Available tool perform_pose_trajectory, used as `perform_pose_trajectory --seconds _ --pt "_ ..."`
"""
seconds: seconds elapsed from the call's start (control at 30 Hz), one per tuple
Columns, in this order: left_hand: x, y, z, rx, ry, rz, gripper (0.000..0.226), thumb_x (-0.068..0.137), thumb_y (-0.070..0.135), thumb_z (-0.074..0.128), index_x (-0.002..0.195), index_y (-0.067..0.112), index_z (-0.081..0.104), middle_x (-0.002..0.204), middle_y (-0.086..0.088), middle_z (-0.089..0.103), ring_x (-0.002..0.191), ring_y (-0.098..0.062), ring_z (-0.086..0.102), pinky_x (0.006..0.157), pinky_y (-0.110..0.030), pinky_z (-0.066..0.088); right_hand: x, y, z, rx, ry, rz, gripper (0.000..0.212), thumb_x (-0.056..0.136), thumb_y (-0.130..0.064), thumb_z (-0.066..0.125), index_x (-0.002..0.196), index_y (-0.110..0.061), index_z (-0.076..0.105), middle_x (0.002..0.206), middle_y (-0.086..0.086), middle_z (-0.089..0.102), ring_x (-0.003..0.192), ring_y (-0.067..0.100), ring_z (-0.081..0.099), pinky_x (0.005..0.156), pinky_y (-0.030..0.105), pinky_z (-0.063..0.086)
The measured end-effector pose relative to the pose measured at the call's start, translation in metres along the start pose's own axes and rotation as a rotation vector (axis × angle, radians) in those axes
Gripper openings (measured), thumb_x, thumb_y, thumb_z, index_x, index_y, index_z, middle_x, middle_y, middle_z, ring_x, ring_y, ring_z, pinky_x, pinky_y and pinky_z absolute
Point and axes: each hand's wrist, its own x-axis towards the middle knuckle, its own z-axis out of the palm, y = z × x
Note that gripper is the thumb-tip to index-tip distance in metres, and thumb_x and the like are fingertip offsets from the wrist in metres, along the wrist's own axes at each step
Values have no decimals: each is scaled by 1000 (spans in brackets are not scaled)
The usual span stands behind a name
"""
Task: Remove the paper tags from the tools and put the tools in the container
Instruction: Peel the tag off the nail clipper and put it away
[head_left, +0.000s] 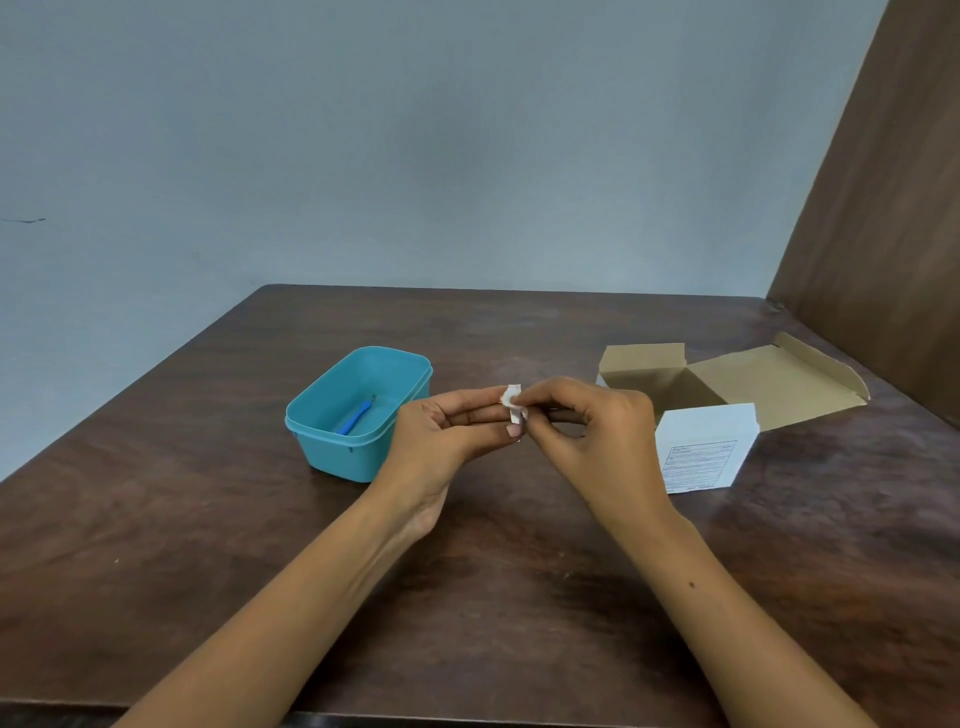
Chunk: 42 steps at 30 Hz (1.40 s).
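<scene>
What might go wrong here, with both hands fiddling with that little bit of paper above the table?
The tool is almost hidden between the left hand and right hand, so it may slip from the fingers as the paper tag comes off and drop on the table. The tag may tear and leave scraps. The loose tag could also land in the blue container beside the blue tool.

There is one camera, worn on the person's head. It looks forward and down from the near edge of the brown surface (208, 519). Both arms reach out from the bottom of the view, close to the camera. The far edge of the surface and a blue-grey wall (415, 130) fill the top half.
</scene>
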Motion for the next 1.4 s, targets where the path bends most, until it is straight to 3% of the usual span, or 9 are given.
perform_pose_trajectory --seconds 0.27,0.33,0.43,0.5,0.7,0.87,1.07,1.23,1.4 --pt "1 0 -1 27 18 11 40 70 -14 69 107 1 68 97 -14 74 93 -20 71 78 -22 57 1 -4 0 31 -94 54 6 72 -12 72 76 -16 74 74 -9 72 71 2 67 67 24 56" --pt "1 0 0 -9 10 -21 39 71 -14 68 107 1 68 97 -13 74 92 -19 71 76 -21 57 2 -4 -3 116 -23 197 7 71 -8 77 74 -14 74 71 -7 72 68 3 68 67 21 56" --pt "4 1 -1 -75 2 -78 36 73 -14 66 105 2 69 96 -12 75 88 -16 72 71 -19 57 4 -3 -7 208 219 339 6 76 -11 78 78 -8 73 71 -5 71 67 1 67 66 13 53" --pt "5 2 -1 -105 -13 -102 35 74 -14 65 105 2 69 97 -13 74 87 -16 72 70 -19 56 5 -3 -6 194 258 331 9 77 -12 79 80 -7 73 71 -4 71 69 0 67 66 11 52" --pt "3 4 1 -159 -34 -153 34 77 -16 61 109 -6 65 96 -16 73 81 -15 72 73 -21 58 -2 -3 6 94 65 192 13 77 1 74 84 -10 74 78 -3 73 73 4 69 70 23 58" --pt "3 2 0 -128 -9 -144 36 75 -14 63 111 -9 63 101 -19 70 81 -14 71 75 -20 57 -3 -2 5 91 18 135 13 75 2 74 79 -10 73 77 -5 73 75 1 68 69 15 55" --pt "0 1 2 -18 -14 -136 26 77 -8 66 102 -2 68 81 -7 76 77 -15 73 68 -20 58 -3 -2 6 29 74 108 11 75 -3 76 80 -13 74 78 -6 74 73 3 69 67 21 56" --pt "1 3 -1 -31 -20 -169 21 78 -5 66 98 3 70 82 -6 76 76 -11 72 66 -21 59 -3 -3 6 25 4 46 3 74 -11 73 76 -14 73 75 -6 73 70 2 68 65 25 56" --pt "0 8 2 -93 -99 -211 24 82 -3 62 105 1 68 96 -10 75 88 -16 72 69 -22 59 -3 -1 7 29 144 80 10 75 -1 76 80 -9 73 78 -3 74 71 6 70 64 27 58"
